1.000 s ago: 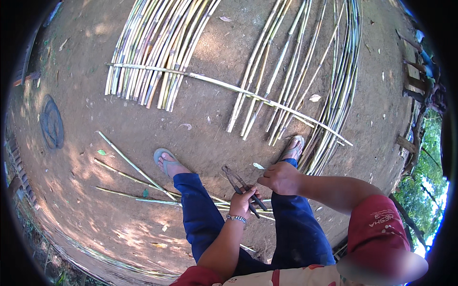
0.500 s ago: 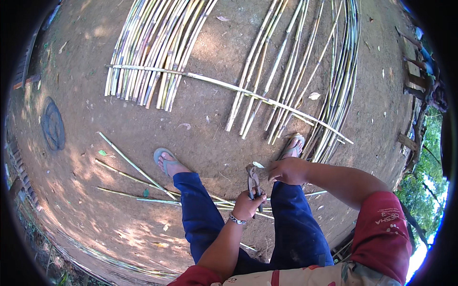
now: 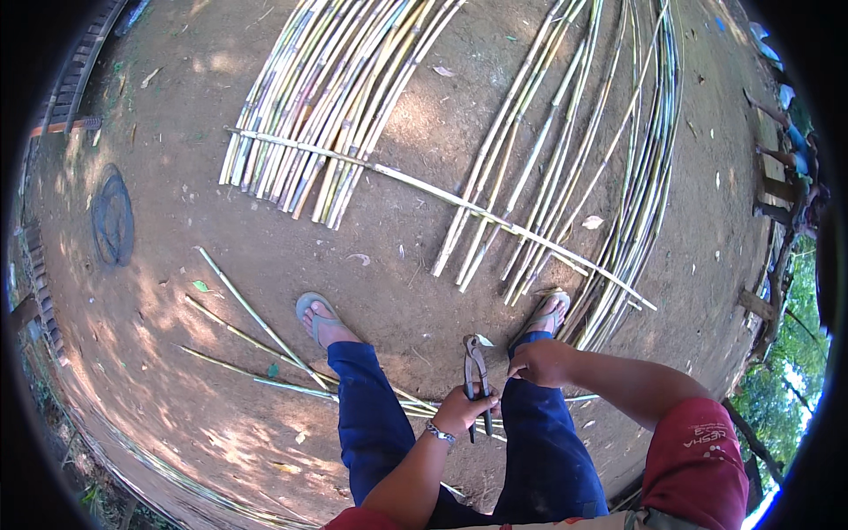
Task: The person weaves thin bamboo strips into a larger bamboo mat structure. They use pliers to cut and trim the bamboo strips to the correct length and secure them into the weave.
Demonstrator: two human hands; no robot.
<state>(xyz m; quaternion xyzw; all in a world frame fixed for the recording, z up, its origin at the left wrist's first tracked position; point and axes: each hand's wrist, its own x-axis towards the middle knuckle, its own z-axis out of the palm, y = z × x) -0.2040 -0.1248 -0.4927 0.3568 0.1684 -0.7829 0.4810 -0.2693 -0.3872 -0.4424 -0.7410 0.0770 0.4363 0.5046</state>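
Your L hand (image 3: 466, 410) held pliers (image 3: 475, 360), lower ctr of frame, long axis approx. vertical — R hand (image 3: 543, 362) was just beside, grip unclear.

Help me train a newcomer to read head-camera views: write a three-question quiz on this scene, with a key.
1. What tool does the left hand hold?
2. True or false: one long pole lies crosswise over both the left-hand group of poles and the dense right-hand bundle.
3. Which is nearest the right hand?
A) the left sandal
B) the right trouser leg
C) the dark round mesh

Key:
1. Pliers, with dark handles.
2. True.
3. B.
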